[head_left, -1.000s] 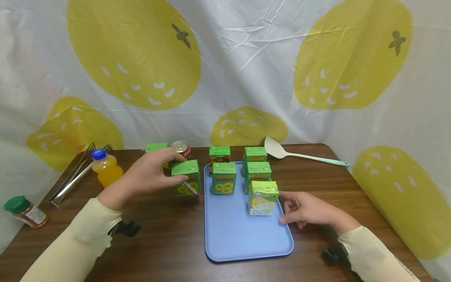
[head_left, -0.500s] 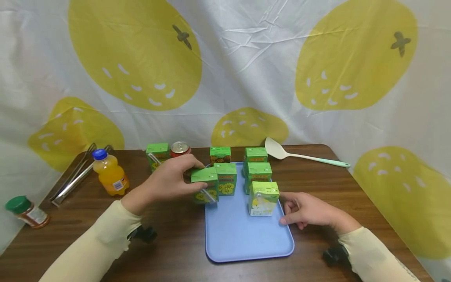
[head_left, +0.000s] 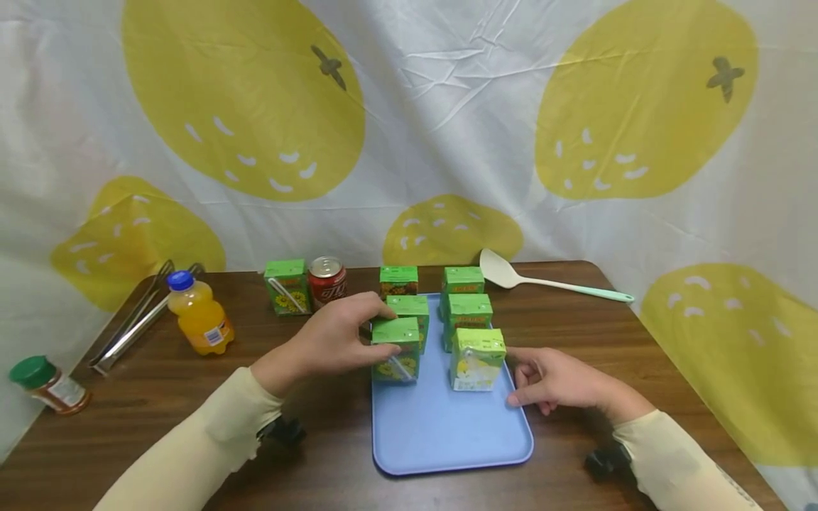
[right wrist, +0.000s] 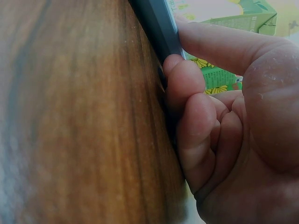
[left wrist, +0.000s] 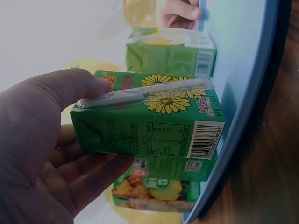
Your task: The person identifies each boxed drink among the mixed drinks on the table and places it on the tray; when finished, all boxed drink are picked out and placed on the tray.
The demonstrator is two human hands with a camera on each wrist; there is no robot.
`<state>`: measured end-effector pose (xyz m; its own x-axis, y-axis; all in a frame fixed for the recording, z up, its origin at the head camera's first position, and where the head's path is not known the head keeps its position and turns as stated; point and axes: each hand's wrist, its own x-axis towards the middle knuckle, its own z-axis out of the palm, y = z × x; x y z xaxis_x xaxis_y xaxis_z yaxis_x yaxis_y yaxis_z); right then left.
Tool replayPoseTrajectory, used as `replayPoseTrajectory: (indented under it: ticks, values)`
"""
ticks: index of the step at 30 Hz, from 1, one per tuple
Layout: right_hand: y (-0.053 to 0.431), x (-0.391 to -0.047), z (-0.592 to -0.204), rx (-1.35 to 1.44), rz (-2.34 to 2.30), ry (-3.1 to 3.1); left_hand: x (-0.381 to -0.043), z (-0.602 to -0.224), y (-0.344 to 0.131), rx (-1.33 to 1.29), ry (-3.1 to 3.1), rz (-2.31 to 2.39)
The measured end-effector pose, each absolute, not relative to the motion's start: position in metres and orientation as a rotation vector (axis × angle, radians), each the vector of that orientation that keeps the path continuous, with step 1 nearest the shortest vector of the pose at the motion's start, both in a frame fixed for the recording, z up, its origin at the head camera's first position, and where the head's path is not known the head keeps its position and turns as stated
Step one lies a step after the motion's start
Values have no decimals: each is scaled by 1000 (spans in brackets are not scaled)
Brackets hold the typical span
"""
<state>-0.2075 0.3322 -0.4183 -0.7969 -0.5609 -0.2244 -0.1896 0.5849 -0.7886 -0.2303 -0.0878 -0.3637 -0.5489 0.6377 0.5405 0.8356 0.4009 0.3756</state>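
Note:
My left hand [head_left: 335, 337] holds a green drink carton [head_left: 396, 330] between thumb and fingers, over the left side of the blue tray [head_left: 454, 433]. In the left wrist view this carton [left wrist: 154, 116] shows yellow flowers and a wrapped straw across its side. Behind it in the head view stands a similar green carton [head_left: 409, 305], partly hidden, with another carton [head_left: 399, 280] at the back left. Along the tray's right side are two green cartons [head_left: 471, 305] [head_left: 463, 275] and a paler yellow-green carton [head_left: 478, 365] in front. My right hand [head_left: 562, 380] pinches the tray's right rim.
Left of the tray, a green carton [head_left: 287, 287] and a red can [head_left: 328, 282] stand at the back. An orange drink bottle [head_left: 201, 316], metal tongs [head_left: 137, 323] and a green-capped jar [head_left: 51, 385] are farther left. A white turner [head_left: 505, 273] lies at the back right.
My left hand has carried the green carton rightward from beside the tray to over its left side, uncovering the red can and the carton behind. My right hand stays at the rim.

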Motion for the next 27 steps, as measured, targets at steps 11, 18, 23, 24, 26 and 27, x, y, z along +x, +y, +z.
replayPoseTrajectory:
  ticks: [11,18,23,24,26,27]
  values:
    - [330,-209,-416,-612,-1135,2347,-229,-376,-73,-1314,-2368,-891]
    - [331,-209,-417,-623,-1131,2354,-229,-378,-65,-1324,-2338,-882]
    - [331,-207,-417,-618,-1113,2360,-227,-380,-61,-1319,-2345,-896]
    - [332,-207,-417,-618,-1111,2361,-227,-381,-60,-1318,-2345,-902]
    - [331,-207,-417,-620,-1102,2363,-226,-382,-60,-1318,-2338,-914]
    - [331,-207,-418,-622,-1098,2365,-226,-383,-60,-1318,-2336,-918]
